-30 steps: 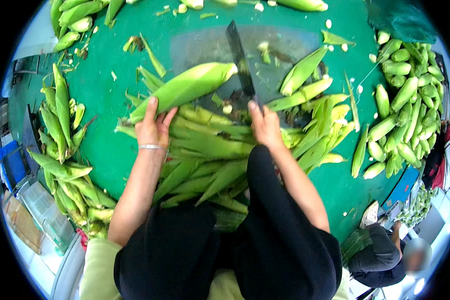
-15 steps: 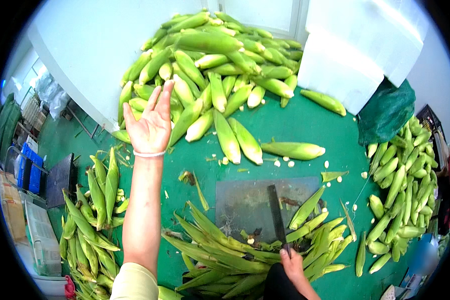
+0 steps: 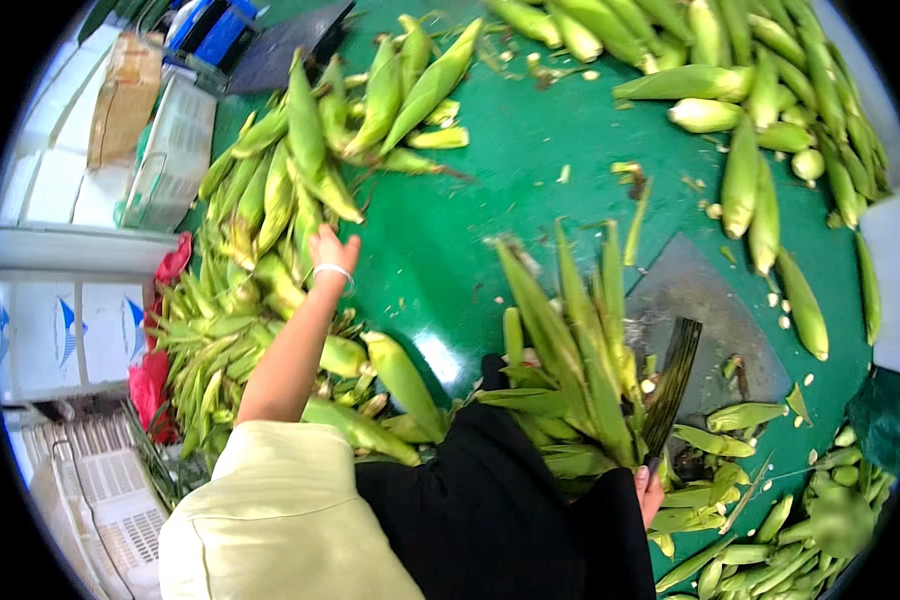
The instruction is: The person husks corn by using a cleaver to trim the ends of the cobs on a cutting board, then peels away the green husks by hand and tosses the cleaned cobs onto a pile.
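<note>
My left hand [image 3: 332,250], a white band at its wrist, reaches over the left-hand pile of unhusked corn. Its thumb and fingers are apart, just below the tip of a green corn ear [image 3: 338,192]; I cannot tell whether they touch. My right hand [image 3: 649,495] is closed round the handle of a long dark-bladed knife [image 3: 673,385]. The blade points up and away, over cut husk leaves [image 3: 580,350] heaped in front of me. Beyond the blade lies a grey board [image 3: 715,305], flat on the green floor [image 3: 450,240], with scraps on it.
More ears in husk [image 3: 740,180] are heaped at the far right. Trimmed corn [image 3: 840,530] lies at the lower right, beside a dark green mesh sack [image 3: 882,415]. On the left stand a white crate [image 3: 170,150], a cardboard box [image 3: 125,100] and a red bag [image 3: 150,390].
The view has turned left. My left hand has gone from the far corn heap to the left pile, its palm no longer facing up. My right hand still holds the knife.
</note>
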The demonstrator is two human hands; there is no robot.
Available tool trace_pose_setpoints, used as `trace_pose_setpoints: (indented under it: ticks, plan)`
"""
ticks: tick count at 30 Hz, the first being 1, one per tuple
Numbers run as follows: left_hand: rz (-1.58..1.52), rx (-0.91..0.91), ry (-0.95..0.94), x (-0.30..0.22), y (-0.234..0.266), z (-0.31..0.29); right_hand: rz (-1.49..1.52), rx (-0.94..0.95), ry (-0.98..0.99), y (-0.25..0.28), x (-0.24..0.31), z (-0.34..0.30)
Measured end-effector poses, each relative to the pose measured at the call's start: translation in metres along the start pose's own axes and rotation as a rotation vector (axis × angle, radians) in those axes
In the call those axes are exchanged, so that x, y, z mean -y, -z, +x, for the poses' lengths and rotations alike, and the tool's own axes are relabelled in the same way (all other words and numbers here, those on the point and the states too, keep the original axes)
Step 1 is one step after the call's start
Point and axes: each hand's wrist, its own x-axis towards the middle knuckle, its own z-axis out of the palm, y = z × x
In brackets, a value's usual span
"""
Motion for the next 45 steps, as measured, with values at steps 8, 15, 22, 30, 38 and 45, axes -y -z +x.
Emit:
trace_pose_setpoints:
  ticks: [8,15,22,30,38,45]
  plan:
    - [-0.499,0.203,0.289,-0.04,0.008,0.147,-0.208,0.132,-0.035,0.019,0.027,-0.009]
    - [-1.49,1.119,0.741,-0.17,0.022,0.117,-0.27,-0.025,-0.099,0.032,0.048,-0.011]
    - [-1.744,1.727,0.775,-0.317,0.052,-0.176,0.002,-0.272,-0.085,0.034,0.057,-0.01]
    - [-0.969,2.044,0.069,-0.382,0.03,-0.255,0.182,-0.369,-0.08,0.044,0.035,-0.026]
    - [0.098,0.674,-1.493,-0.393,-0.042,-0.051,0.112,-0.304,-0.163,0.033,0.013,-0.005]
    - [-0.171,0.912,-1.212,-0.383,-0.032,-0.099,0.084,-0.258,-0.102,0.048,0.021,0.025]
